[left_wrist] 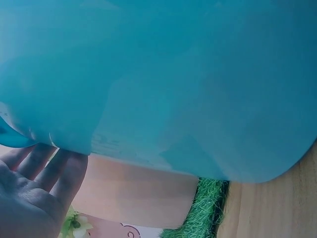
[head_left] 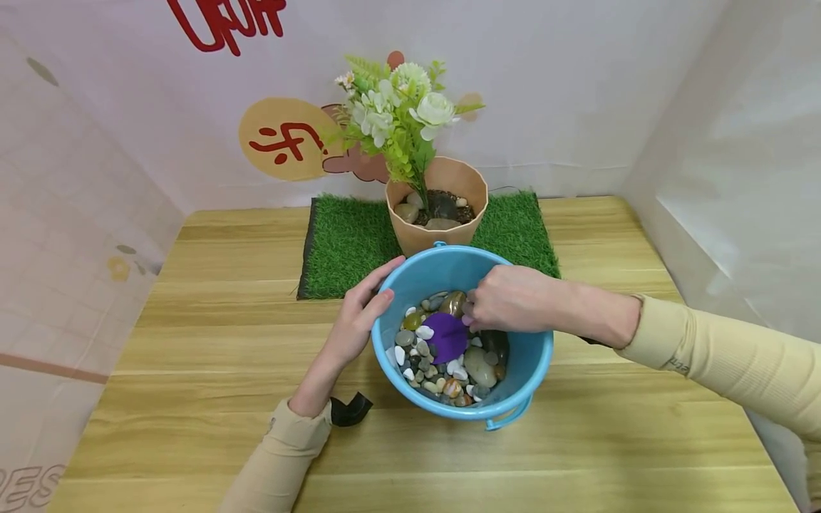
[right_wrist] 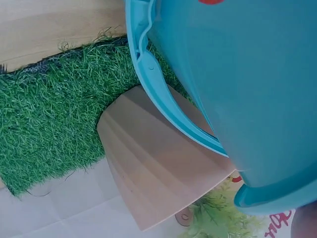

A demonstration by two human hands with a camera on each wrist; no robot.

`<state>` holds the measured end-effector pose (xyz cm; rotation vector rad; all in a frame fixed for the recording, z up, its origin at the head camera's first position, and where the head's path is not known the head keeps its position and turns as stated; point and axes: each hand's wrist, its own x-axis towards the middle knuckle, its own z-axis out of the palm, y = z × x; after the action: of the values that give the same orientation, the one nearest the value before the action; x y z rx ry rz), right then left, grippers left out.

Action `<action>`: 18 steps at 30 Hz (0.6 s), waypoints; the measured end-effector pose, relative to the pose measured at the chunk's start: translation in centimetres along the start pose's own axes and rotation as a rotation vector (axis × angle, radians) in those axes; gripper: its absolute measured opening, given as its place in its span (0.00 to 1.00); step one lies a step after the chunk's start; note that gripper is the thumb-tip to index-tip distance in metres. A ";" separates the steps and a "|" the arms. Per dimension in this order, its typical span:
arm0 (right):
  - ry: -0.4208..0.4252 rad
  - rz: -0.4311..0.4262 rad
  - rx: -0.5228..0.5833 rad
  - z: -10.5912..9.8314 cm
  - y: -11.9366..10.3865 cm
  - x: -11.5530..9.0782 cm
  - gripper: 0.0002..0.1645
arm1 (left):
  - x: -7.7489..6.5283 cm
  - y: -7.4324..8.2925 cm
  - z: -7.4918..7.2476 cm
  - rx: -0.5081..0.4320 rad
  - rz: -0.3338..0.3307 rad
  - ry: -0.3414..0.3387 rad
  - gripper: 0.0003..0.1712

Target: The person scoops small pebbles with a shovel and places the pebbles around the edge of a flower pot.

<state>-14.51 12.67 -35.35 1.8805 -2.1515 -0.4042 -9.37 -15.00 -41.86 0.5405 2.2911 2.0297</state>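
A light-blue bucket (head_left: 393, 349) stands on the table, with pebbles (head_left: 479, 367) of several colours and sizes inside. My left hand (head_left: 355, 313) touches the bucket's left side near the rim; in the left wrist view its fingers (left_wrist: 69, 181) lie fairly straight against the outer wall. Inside the bucket, my curled right hand (head_left: 509, 299) holds a purple scoop (head_left: 447, 338) whose round part lies over the pebbles. The scoop's grip is hidden by the fingers. The right wrist view shows mostly the bucket's outside and its blue handle (right_wrist: 163, 104).
Behind the bucket, a peach flowerpot (head_left: 420, 239) with white flowers (head_left: 410, 100), soil and stones stands on a green turf mat (head_left: 349, 249). The wooden table (head_left: 212, 342) is backed by a printed white sheet (head_left: 564, 100). A black strap (head_left: 350, 411) hangs by the left wrist.
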 end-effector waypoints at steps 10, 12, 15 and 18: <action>-0.066 0.238 0.170 -0.6 -2.0 0.2 0.24 | 0.1 0.0 -0.1 0.007 0.006 0.012 0.32; -0.077 0.235 0.143 -0.6 -2.2 0.3 0.25 | 0.1 0.0 -0.1 0.006 0.003 0.012 0.32; -0.065 0.199 0.056 -0.3 -2.3 0.4 0.27 | 0.0 0.1 0.0 0.001 -0.004 0.011 0.32; -0.029 0.156 -0.023 0.1 -2.2 0.4 0.29 | 0.0 0.1 0.0 -0.005 -0.005 0.008 0.32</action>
<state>-12.63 12.06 -36.27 1.6901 -2.2819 -0.4242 -9.32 -14.95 -41.73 0.5276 2.2886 2.0386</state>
